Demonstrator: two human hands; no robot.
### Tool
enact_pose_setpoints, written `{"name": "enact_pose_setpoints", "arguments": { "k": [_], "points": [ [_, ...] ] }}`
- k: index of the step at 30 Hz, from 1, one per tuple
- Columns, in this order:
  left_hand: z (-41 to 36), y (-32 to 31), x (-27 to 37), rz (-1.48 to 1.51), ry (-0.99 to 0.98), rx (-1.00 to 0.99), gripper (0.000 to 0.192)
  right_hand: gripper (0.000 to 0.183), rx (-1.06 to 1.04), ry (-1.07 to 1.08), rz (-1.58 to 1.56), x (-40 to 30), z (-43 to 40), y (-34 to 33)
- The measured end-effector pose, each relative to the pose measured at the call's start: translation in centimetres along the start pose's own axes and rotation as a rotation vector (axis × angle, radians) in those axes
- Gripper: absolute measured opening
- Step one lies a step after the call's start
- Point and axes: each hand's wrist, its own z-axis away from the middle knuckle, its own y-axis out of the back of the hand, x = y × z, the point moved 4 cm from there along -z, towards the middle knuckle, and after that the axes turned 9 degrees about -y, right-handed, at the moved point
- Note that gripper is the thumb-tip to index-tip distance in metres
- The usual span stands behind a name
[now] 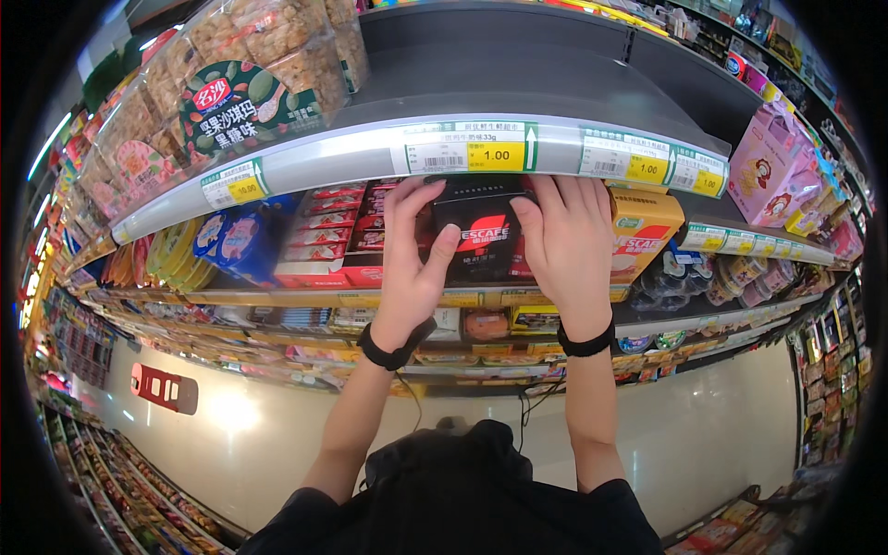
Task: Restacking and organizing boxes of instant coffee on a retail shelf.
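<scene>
A black Nescafé coffee box (pixel 479 239) stands on a store shelf below a white price rail, between my two hands. My left hand (pixel 416 257) is at its left side, thumb bent towards the front face, fingers raised near the rail. My right hand (pixel 572 236) is at the right side, its thumb at the box's upper right corner and its fingertips reaching under the rail. Whether either hand grips the box is hard to tell. Just right of my right hand stands an orange Nescafé box (pixel 642 232). Red open cartons of wrapped packets (pixel 326 236) lie to the left.
The price rail (pixel 444 149) of the upper shelf overhangs my fingers. Bagged pastries (pixel 236 76) stand on that shelf at the left. Blue tubs (pixel 239 239) sit further left on my level; dark-lidded cups (pixel 676 277) are at the right. A red stool-like object (pixel 164 388) is on the floor.
</scene>
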Motion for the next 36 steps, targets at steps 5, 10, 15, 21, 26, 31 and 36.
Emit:
{"name": "enact_pose_setpoints", "arguments": {
  "k": [5, 10, 15, 21, 26, 31, 36],
  "points": [
    [-0.2, -0.3, -0.1, 0.175, 0.116, -0.076, 0.046, 0.031, 0.042, 0.036, 0.067, 0.2, 0.3, -0.1],
    [-0.6, -0.1, -1.1, 0.147, 0.056, -0.069, 0.045, 0.030, 0.042, 0.039, 0.054, 0.1, 0.2, -0.1],
    [-1.2, -0.1, -1.0, 0.099, 0.058, -0.066, 0.040, 0.029, 0.058, 0.048, 0.037, 0.2, 0.3, -0.2],
    [-1.4, 0.2, -1.4, 0.147, 0.126, -0.126, 0.041, 0.030, 0.085, 0.052, 0.033, 0.3, 0.6, -0.2],
    [-1.2, 0.0, -1.6, 0.186, 0.224, -0.228, 0.049, 0.038, 0.095, 0.056, 0.078, -0.1, 0.7, -0.4],
    [-1.7, -0.4, -1.2, 0.021, 0.155, -0.272, 0.058, 0.047, 0.051, 0.072, 0.071, -0.4, 0.8, 0.1],
    [-3.1, -0.5, -1.7, -0.205, 0.093, -0.334, 0.066, 0.054, 0.040, 0.071, 0.083, 0.1, 0.9, 0.0]
  ]
}}
